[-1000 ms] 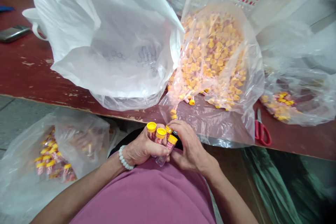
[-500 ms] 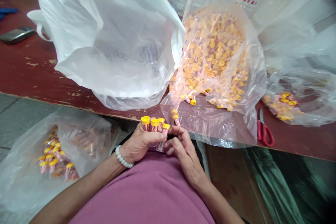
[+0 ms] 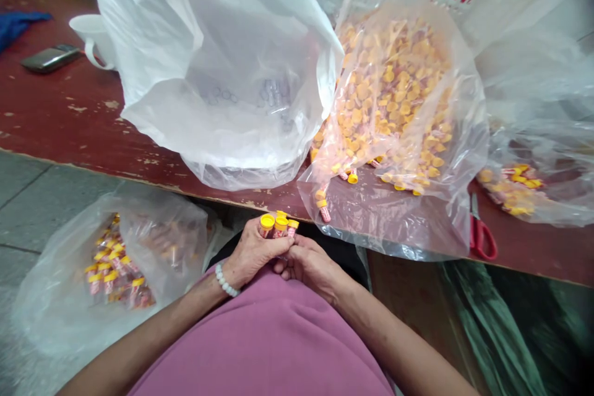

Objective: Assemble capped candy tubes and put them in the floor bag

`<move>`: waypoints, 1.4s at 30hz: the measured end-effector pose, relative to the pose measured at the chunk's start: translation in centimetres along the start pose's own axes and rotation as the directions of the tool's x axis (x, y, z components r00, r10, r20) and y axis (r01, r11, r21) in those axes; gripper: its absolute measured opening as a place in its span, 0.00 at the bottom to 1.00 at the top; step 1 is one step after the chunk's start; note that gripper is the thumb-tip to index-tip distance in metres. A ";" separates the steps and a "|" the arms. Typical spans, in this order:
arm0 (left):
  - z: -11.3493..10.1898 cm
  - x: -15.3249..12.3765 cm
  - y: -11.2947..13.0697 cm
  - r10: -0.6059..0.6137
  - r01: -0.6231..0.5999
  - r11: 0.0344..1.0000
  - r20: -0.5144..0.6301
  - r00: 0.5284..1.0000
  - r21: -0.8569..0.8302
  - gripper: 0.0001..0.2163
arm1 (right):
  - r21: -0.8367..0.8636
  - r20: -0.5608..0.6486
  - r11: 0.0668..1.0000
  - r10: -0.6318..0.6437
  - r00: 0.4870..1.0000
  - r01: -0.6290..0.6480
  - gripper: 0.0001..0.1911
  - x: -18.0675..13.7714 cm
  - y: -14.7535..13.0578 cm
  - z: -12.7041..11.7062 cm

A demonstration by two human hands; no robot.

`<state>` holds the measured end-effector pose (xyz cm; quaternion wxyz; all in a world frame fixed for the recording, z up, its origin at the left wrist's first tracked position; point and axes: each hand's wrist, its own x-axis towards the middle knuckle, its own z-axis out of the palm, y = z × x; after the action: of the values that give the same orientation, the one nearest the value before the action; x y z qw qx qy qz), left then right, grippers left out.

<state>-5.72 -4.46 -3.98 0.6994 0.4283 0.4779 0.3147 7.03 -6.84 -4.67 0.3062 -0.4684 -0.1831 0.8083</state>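
My left hand (image 3: 253, 252) is closed round a small bunch of clear tubes with yellow caps (image 3: 276, 224), held upright against my purple shirt. My right hand (image 3: 310, 265) is curled beside it, fingers pressed to the lower ends of the same tubes. Just beyond them, on the red-brown table (image 3: 69, 117), lies a clear bag full of yellow-capped tubes (image 3: 394, 105), its mouth open toward me with a few tubes spilled near the edge.
A big white plastic bag (image 3: 218, 62) stands left of the full bag. Another clear bag with tubes (image 3: 515, 189) lies at the right, red scissors (image 3: 480, 235) beside it. A bag of tubes (image 3: 116, 260) sits on the floor. Cup (image 3: 93, 37) and phone (image 3: 50, 57) far left.
Both hands drew closer to my body and lower. The tubes are gathered tighter in my left hand, and my right hand slid down under them. The view shifted a little.
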 end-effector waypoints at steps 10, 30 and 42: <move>-0.7 0.1 -0.2 0.011 -0.011 0.999 -0.004 1.000 0.045 0.12 | 0.076 -0.010 0.997 -0.024 1.000 0.024 0.16 1.5 0.2 0.6; -1.1 0.6 0.4 0.018 -0.009 0.992 -0.064 0.998 0.129 0.10 | 0.166 0.059 0.986 0.016 0.998 -0.025 0.16 1.9 -0.1 0.6; -0.9 0.2 -0.5 0.028 -0.024 0.999 -0.075 0.997 0.045 0.07 | 0.153 0.014 0.988 0.012 1.000 -0.014 0.17 2.1 0.4 0.2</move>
<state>-6.43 -4.21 -4.67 0.6672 0.4375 0.5051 0.3291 5.94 -5.74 -6.10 0.3349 -0.4394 -0.1194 0.8249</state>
